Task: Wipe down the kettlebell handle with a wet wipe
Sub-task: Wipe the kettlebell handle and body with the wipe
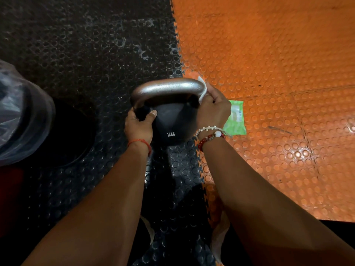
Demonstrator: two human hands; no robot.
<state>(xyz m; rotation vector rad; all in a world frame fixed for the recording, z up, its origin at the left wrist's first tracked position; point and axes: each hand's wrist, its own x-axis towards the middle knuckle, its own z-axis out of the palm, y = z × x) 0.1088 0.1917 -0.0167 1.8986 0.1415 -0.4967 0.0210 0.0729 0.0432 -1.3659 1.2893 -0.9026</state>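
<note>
Head cam looks straight down at the kettlebell point(173, 120), dead centre of frame. It's black w/ a 12KG mark, sitting on the black studded mat point(76, 54) right by the seam w/ the orange mat point(269, 54).

Left hand point(139, 124) is curled round the lower left leg of the handle point(165, 87), thumb laid on the ball, so it's basically the anchor. Right hand point(213, 110) has the wet wipe point(203, 89) pinched and pressed onto the right bend of the handle, w/ a white corner poking out above the knuckles. Green wipes pack point(237, 118) lies on the orange mat just beside that hand, partly behind the wrist. Something wrapped in clear plastic point(21, 112) sits at the left edge, no idea what.

What could go wrong imo:
- only the right bend is covered rn, so the top arc and left leg prob need passes
- the left leg gets skipped if the anchor hand never shifts off it
- wipe looks loosely bunched, so it could slide out or ball up on a hard drag
- pushing sideways on the handle could rock the bell if the left-hand hold loosens
- a damp steel handle gets slick, so that hold gets less sure
</note>
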